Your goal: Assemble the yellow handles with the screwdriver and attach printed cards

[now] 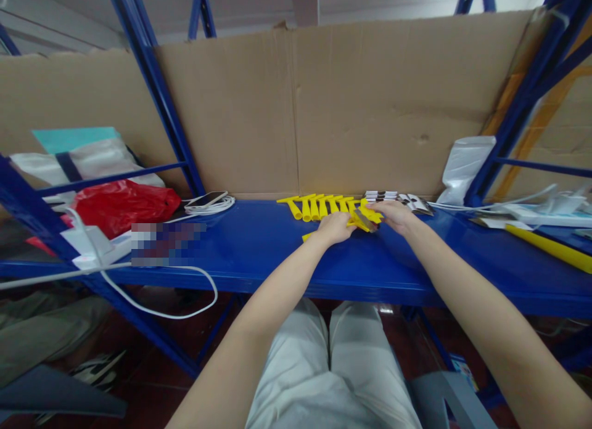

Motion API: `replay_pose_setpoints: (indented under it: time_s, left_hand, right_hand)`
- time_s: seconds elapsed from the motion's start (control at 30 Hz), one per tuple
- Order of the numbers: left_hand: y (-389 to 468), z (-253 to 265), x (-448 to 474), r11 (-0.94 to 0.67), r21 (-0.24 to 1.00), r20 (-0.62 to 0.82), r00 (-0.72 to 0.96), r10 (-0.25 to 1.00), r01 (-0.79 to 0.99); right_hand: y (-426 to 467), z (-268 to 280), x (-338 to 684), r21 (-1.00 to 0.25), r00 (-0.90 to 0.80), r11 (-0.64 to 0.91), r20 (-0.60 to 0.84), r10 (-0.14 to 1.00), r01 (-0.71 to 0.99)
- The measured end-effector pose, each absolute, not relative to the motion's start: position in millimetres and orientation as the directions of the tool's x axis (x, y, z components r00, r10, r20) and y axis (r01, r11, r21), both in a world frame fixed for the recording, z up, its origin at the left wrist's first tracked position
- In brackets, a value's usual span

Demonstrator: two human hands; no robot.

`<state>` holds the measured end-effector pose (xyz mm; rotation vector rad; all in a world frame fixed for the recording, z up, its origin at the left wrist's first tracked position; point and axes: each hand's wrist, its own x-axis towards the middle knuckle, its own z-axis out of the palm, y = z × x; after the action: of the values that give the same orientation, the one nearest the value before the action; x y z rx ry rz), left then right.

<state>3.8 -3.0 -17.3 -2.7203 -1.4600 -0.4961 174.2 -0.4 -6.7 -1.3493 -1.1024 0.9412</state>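
My left hand [335,227] is closed round a yellow T-shaped scraper [366,219], whose wide head points to the right and carries a greyish-brown flat strip. A yellow end sticks out to the left of that hand, apparently the handle. My right hand [394,214] pinches the head's far side, its fingertips partly hidden. Just behind, several similar yellow scrapers [316,207] stand side by side in a row along the cardboard. Small white and black packets or cards [380,196] lie beyond my right hand.
All this rests on a blue metal shelf [259,250] backed by a cardboard sheet [351,108]. At left are a phone [207,199], a white cable, a red plastic bag [124,204] and a power strip. Rightward are a white pouch [467,167] and a long yellow object [548,247].
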Motion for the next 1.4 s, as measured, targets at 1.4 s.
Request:
replay_pose_setpoints:
  time_s: [1.4]
  left_hand:
    - [-4.5, -16.6, 4.4, -0.595, 0.181, 0.335, 0.52, 0.786, 0.783]
  right_hand:
    - [-6.5, -12.4, 160.0, -0.912, 0.287, 0.07, 0.2, 0.937, 0.405]
